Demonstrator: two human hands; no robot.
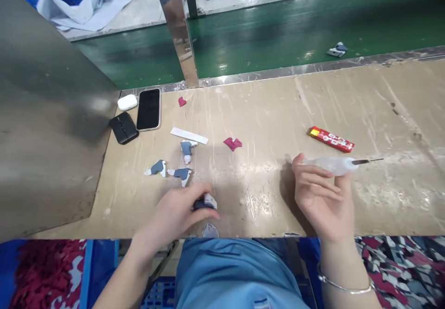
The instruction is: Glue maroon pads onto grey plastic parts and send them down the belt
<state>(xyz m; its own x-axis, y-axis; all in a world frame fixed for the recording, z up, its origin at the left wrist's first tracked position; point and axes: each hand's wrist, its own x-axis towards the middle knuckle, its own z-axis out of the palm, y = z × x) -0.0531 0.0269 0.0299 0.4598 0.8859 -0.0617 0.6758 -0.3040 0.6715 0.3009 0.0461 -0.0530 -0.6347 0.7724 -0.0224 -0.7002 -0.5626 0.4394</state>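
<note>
My left hand [184, 209] pinches a small grey-and-white plastic part [208, 201] over the front of the table. My right hand [321, 195] is wrapped round a translucent white squeeze bottle [333, 164], whose thin dark needle tip points right. Beyond my left hand lie several loose parts: one blue-and-white part [187, 149], another blue-and-white part [158, 167] and a third blue-and-white part [182, 173]. A dark pink part [232, 144] sits on the table between my hands. A small pink piece [182, 101] lies further back.
A white strip [189, 135], phone [149, 109], black case [123, 127] and white case [127, 102] lie at left. A red packet [332, 139] is beyond my right hand. A metal post [179, 30] rises at the back, before a green belt [260, 49]. Bins of parts stand below.
</note>
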